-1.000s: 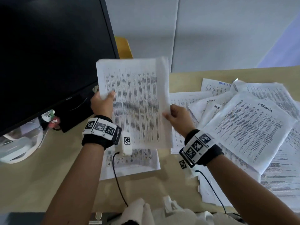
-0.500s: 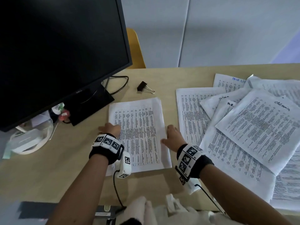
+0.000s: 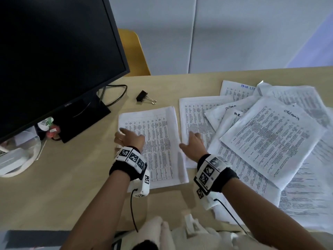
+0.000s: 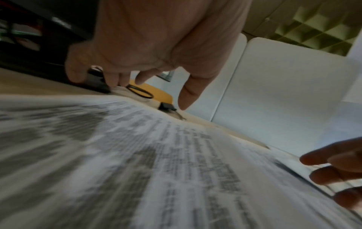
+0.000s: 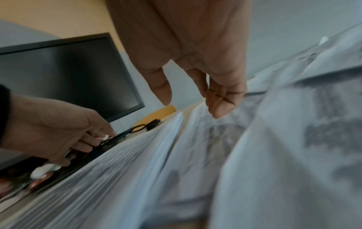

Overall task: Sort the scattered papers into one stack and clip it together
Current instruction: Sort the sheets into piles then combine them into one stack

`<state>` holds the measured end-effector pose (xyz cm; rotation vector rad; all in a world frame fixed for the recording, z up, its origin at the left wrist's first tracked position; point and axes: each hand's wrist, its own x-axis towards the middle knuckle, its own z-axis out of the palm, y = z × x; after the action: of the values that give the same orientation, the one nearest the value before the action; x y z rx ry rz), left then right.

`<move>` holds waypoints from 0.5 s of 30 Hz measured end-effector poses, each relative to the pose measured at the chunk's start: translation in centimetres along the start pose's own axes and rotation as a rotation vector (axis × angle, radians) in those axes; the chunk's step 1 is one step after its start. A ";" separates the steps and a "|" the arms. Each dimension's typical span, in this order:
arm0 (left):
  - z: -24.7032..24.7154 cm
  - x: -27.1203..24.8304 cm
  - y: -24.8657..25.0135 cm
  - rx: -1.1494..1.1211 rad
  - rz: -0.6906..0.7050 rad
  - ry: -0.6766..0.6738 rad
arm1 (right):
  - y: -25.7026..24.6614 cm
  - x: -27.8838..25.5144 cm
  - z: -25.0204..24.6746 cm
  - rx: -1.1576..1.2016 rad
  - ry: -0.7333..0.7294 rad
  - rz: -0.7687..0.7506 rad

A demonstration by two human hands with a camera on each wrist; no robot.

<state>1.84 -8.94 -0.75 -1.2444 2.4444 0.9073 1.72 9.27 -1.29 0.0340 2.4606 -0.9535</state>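
The neat stack of papers (image 3: 155, 145) lies flat on the desk (image 3: 54, 177) in front of the person, just right of the monitor's (image 3: 54, 42) base, with the black binder clip (image 3: 143, 97) sitting loose on the wood a little beyond its far edge. The left hand (image 3: 129, 139) hovers low over the stack's left edge, fingers (image 4: 185, 94) loose and spread, gripping nothing, while the right hand (image 3: 193, 147) sits just off the stack's right edge over the nearest sheet of the scattered papers (image 3: 270, 141), fingers also relaxed and empty. That messy pile fans out overlapping across the right side of the desk, and a yellow chair back (image 3: 133, 51) pokes up behind the far edge.
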 end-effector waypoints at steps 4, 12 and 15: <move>2.6 -2.5 4.8 0.009 0.198 -0.046 | 3.4 0.5 -5.8 0.086 0.168 0.069; 12.7 -9.6 12.5 0.254 0.451 -0.345 | 15.7 -0.2 -16.1 0.119 0.455 0.577; 14.7 -10.7 13.1 0.366 0.371 -0.343 | 18.6 -0.6 -16.9 0.182 0.472 0.672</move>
<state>-2.91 12.93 -1.61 -0.4768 2.4424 0.6446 -1.53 34.19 -1.98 1.1835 2.4547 -0.9140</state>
